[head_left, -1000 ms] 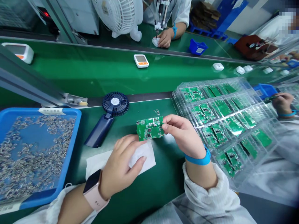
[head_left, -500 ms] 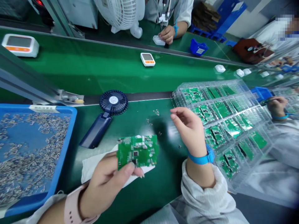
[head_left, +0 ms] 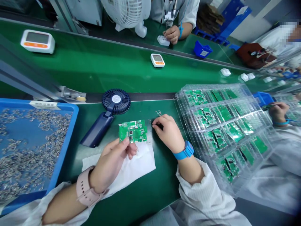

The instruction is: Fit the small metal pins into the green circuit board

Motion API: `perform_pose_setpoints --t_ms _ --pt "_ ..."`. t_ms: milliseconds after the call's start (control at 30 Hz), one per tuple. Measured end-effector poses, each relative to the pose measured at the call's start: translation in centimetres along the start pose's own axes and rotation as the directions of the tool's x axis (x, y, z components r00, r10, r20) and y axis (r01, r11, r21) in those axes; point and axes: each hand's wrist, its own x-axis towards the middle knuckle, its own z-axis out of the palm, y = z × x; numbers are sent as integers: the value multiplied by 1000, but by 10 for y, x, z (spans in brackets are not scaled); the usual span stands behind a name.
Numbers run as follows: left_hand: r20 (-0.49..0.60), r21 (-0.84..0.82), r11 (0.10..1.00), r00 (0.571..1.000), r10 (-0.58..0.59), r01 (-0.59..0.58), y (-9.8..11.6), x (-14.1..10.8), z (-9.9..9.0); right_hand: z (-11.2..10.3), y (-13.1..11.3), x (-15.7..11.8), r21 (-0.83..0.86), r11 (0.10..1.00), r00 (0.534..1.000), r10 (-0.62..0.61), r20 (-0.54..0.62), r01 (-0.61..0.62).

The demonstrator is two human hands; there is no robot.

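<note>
A green circuit board (head_left: 136,131) is held up by my left hand (head_left: 115,158), thumb on its face and fingers beneath. The board stays above the bench, over the edge of a white cloth (head_left: 141,164). Just right of it, my right hand (head_left: 169,133) is down at the bench with thumb and forefinger pinched together. Its fingertips are among small bent metal pieces (head_left: 158,113). Whatever lies between those fingertips is too small to make out.
At left stands a blue tray (head_left: 74,125) full of small metal pieces. A dark blue handheld fan (head_left: 98,128) lies behind my left hand. Stacked clear plastic trays (head_left: 199,135) holding circuit boards are at right. Beyond are a white-and-orange timer (head_left: 157,60) and co-workers' hands (head_left: 172,34).
My right hand has moved left and down to the small metal pieces, its fingers closing into a pinch. My left hand has carried the circuit board slightly away from me.
</note>
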Motion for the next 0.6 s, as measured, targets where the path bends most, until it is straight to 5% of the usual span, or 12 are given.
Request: perform_pose_setpoints --t_ms 233,433,600 --pt "2 1 1000 1000 -9 9 -1 0 0 1 -4 0 -33 993 993 -114 4 114" --pt "14 90 994 998 65 -66 -8 -1 -5 -12 -11 -7 211 969 988 -109 -110 130" --pt "34 186 974 991 126 -130 -12 -3 -6 -29 -23 -17 210 919 939 -307 -153 334"
